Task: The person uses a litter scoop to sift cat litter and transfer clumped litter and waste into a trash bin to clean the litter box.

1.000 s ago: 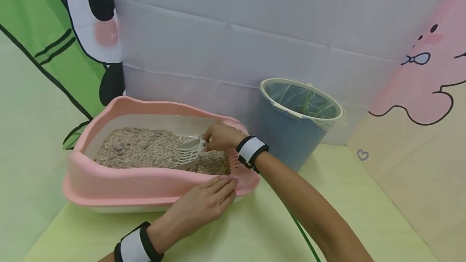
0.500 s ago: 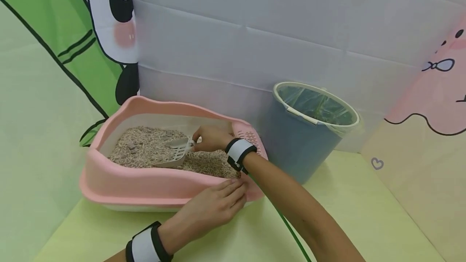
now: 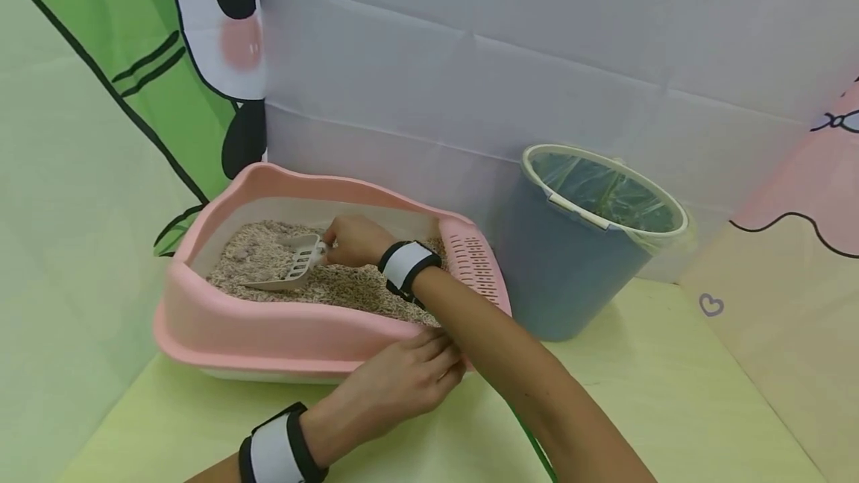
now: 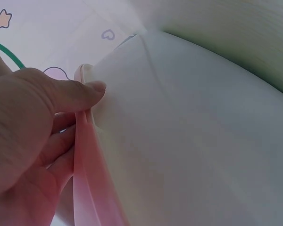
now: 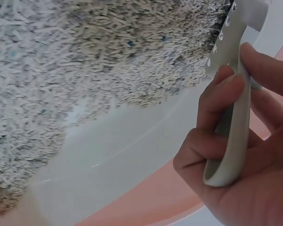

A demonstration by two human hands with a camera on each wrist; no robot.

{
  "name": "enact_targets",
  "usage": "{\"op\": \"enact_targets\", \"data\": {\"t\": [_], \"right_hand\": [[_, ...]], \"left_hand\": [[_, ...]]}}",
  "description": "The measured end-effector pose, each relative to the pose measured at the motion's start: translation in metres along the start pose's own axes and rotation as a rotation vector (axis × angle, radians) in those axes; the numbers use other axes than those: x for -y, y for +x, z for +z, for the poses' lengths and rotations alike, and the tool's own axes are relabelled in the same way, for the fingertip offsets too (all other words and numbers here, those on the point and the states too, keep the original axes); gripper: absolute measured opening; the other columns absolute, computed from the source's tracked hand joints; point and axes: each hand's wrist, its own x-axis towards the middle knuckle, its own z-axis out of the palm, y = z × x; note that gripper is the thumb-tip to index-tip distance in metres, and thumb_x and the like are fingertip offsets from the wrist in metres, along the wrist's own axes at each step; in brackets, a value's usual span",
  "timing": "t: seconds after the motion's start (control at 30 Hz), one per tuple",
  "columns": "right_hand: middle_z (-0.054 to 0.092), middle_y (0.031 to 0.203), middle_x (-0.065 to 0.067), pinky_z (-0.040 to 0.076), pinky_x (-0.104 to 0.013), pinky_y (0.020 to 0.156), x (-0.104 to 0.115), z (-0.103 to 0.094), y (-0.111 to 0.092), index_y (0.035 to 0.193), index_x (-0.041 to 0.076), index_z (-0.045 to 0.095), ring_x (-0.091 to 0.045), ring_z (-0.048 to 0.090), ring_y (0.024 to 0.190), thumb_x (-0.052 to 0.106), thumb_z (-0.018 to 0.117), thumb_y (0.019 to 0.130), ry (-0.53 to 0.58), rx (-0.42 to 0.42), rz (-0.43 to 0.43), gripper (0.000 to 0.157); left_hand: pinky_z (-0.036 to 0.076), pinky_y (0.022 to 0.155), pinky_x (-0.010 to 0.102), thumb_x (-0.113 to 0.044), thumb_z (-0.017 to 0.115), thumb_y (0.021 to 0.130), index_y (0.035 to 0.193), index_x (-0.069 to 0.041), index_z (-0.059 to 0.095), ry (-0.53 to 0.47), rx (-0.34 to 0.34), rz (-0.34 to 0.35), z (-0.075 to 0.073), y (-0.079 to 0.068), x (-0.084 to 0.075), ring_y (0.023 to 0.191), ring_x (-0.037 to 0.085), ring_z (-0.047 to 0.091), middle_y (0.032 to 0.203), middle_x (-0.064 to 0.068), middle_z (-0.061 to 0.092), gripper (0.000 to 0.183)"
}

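Note:
My right hand (image 3: 359,241) grips the handle of a pale slotted litter scoop (image 3: 302,259) inside a pink and white litter box (image 3: 268,330). The scoop's head is tilted, its lower edge in the beige litter (image 3: 369,288). From the right wrist, fingers and thumb are seen wrapped round the scoop handle (image 5: 238,136). My left hand (image 3: 403,382) holds the box's near rim close to its right corner. In the left wrist view the thumb lies on one side of the pink rim (image 4: 87,160) and the curled fingers on the other.
A blue bin (image 3: 564,267) with a clear liner stands right of the box, against the white cloth wall (image 3: 436,58). Perforated pink plastic (image 3: 473,259) forms the box's right end. Yellow-green tabletop (image 3: 658,393) extends to the right. A green cord (image 3: 533,442) hangs by the right forearm.
My right hand has drawn the scoop leftward through the litter, toward the box's left side. The left hand keeps its place on the rim. The head view has shifted slightly to the right.

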Motion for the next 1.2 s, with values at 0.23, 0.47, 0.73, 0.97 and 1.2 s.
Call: {"op": "enact_targets", "data": {"t": [0.23, 0.47, 0.73, 0.97, 1.2], "right_hand": [[0.063, 0.077, 0.003, 0.032, -0.019, 0.047, 0.016, 0.009, 0.012, 0.084, 0.014, 0.072, -0.008, 0.039, 0.048, 0.027, 0.067, 0.088, 0.018, -0.036, 0.007, 0.014], [0.065, 0.12, -0.003, 0.048, -0.015, 0.063, 0.007, 0.017, 0.006, 0.108, 0.012, 0.072, -0.009, 0.062, 0.062, 0.028, 0.068, 0.087, 0.287, -0.102, 0.013, 0.027], [0.07, 0.105, -0.003, 0.053, -0.022, 0.058, -0.025, 0.001, -0.035, 0.12, 0.013, 0.064, -0.009, 0.063, 0.07, 0.031, 0.067, 0.087, 0.591, -0.211, 0.077, 0.038], [0.07, 0.087, -0.008, 0.048, -0.026, 0.052, -0.051, -0.022, -0.078, 0.12, 0.018, 0.065, -0.021, 0.06, 0.068, 0.032, 0.066, 0.087, 0.772, -0.394, 0.109, 0.036], [0.069, 0.089, -0.018, 0.047, -0.025, 0.056, -0.059, -0.052, -0.092, 0.118, 0.015, 0.066, -0.023, 0.058, 0.069, 0.025, 0.066, 0.089, 0.904, -0.563, 0.104, 0.031]], "left_hand": [[0.046, 0.089, 0.032, -0.018, 0.059, 0.086, 0.114, -0.013, 0.061, 0.021, 0.007, -0.014, 0.0, 0.0, 0.0, 0.102, 0.02, 0.053, 0.11, 0.002, 0.062, 0.028], [0.047, 0.089, 0.031, -0.019, 0.058, 0.087, 0.116, -0.01, 0.061, 0.005, -0.012, 0.012, 0.001, -0.002, 0.0, 0.102, 0.021, 0.054, 0.112, 0.004, 0.063, 0.03], [0.04, 0.103, 0.038, -0.006, 0.036, 0.096, 0.116, -0.001, 0.059, -0.055, -0.058, 0.022, 0.005, 0.001, 0.002, 0.113, 0.029, 0.051, 0.12, 0.015, 0.059, 0.031], [0.037, 0.105, 0.04, -0.002, 0.049, 0.086, 0.118, 0.001, 0.059, -0.065, -0.041, 0.033, 0.006, -0.002, 0.0, 0.122, 0.033, 0.045, 0.129, 0.02, 0.054, 0.034], [0.032, 0.108, 0.041, 0.003, 0.058, 0.08, 0.125, 0.0, 0.056, -0.079, 0.029, 0.026, 0.006, 0.0, 0.001, 0.125, 0.032, 0.04, 0.137, 0.019, 0.049, 0.044]]}}
